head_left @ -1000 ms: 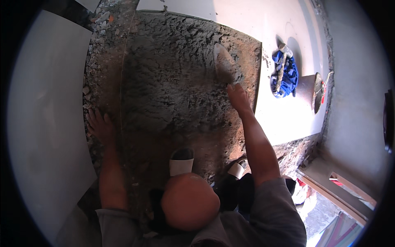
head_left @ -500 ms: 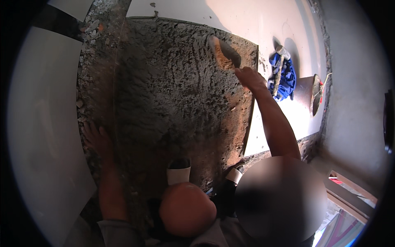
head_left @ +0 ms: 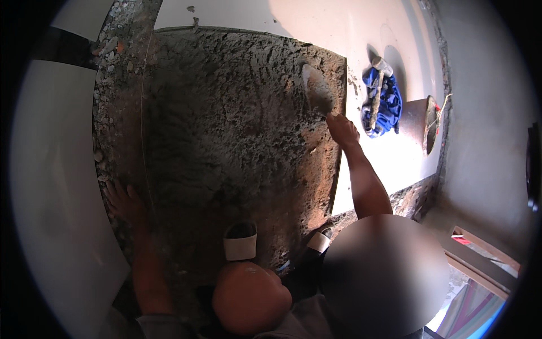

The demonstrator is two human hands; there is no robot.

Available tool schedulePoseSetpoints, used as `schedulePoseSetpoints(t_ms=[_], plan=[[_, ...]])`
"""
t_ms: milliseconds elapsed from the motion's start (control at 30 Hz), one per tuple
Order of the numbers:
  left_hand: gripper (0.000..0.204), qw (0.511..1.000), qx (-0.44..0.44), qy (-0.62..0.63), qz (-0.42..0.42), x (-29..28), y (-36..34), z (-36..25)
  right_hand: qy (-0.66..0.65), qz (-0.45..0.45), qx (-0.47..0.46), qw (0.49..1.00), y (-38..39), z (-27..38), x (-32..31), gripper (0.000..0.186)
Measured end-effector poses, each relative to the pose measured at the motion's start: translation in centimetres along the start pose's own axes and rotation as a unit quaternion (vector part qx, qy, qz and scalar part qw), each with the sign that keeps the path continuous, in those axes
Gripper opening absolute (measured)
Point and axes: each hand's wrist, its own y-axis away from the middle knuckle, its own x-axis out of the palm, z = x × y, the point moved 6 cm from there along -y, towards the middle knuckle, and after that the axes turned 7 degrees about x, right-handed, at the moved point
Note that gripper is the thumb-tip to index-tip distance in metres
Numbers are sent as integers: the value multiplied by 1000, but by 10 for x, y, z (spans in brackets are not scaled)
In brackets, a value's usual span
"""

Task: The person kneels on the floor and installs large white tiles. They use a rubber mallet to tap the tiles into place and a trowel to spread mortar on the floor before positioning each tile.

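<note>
In my right hand (head_left: 342,131) is the handle of a trowel (head_left: 317,87). Its blade lies over the far right part of a rough bed of wet grey mortar (head_left: 226,113), close to the edge of a pale tile. Brown, sandy ground (head_left: 319,181) shows along the bed's right side. My left hand (head_left: 125,202) rests with fingers spread on the dark, gritty strip at the left, beside a large white tile (head_left: 53,169); nothing is in it.
A mallet (head_left: 377,96) lies on a crumpled blue cloth (head_left: 390,107) on the right-hand tile (head_left: 361,175). Beyond it is a bucket-like container (head_left: 416,116). A thin string (head_left: 144,107) runs along the bed's left side, next to rubble (head_left: 116,73). My sandalled foot (head_left: 240,240) is at the near edge.
The trowel has come nearer with my right hand, and its blade now lies flatter and shows grey instead of sunlit orange. My left hand stays on the ground. The whole view has shifted slightly.
</note>
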Motion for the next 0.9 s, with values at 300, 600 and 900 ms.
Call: schedulePoseSetpoints(t_ms=[300, 600, 900], plan=[[50, 999, -4, -23, 47, 1, 1, 6, -448, 217, 110, 861, 10, 38, -40, 44], [51, 999, 1, -39, 37, 4, 3, 6, -177, 242, -280, 912, 96, 253, -4, 39], [54, 995, -44, -1, 92, 9, 3, 11, -34, 66, -227, 971, 96, 194, -56, 36]])
